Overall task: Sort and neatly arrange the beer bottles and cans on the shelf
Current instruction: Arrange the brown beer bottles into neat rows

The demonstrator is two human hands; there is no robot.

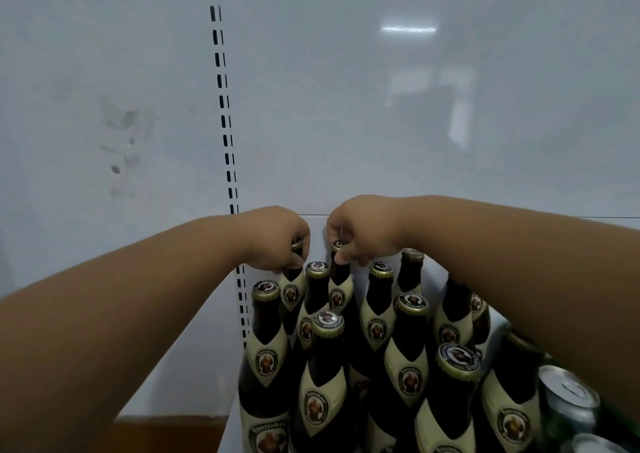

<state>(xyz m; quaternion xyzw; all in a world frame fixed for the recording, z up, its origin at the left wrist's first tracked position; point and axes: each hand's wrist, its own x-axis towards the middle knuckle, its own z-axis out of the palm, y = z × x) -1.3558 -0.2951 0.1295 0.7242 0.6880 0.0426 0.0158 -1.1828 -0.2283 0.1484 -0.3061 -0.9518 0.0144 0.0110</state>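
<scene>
Your two hands are at the back row of a cluster of dark brown glass beer bottles (325, 366) with cream neck labels and gold-rimmed crown caps, all standing upright on the white shelf (228, 432). Your left hand (277, 241) curls its fingers round the top of the rear-left bottle (292, 286), with the gold edge of its cap just showing under your fingers. Your right hand (360, 236) pinches the capped top of the neighbouring rear bottle (339, 289), thumb and fingers closed round the neck just below the cap. These two bottles stand near the shelf's white back panel (381, 106), with one more capped bottle (317, 289) between and just in front of them.

The rest of the bottles fill the shelf toward you in loose rows, close together and some touching; the nearest ones are cut off by the bottom edge of the view. Your right forearm (519, 262) crosses over the bottles on the right side and hides part of them. At the lower right, just beside the nearest bottles, stand silver-topped drink cans (568, 393) with green sides; one shows its pull tab, another is only partly in view at the corner.

A vertical strip of dark slots (225, 120) runs down the back panel to the left of the bottles. At the bottom left, below the shelf edge, a brown surface (166, 435) shows.
</scene>
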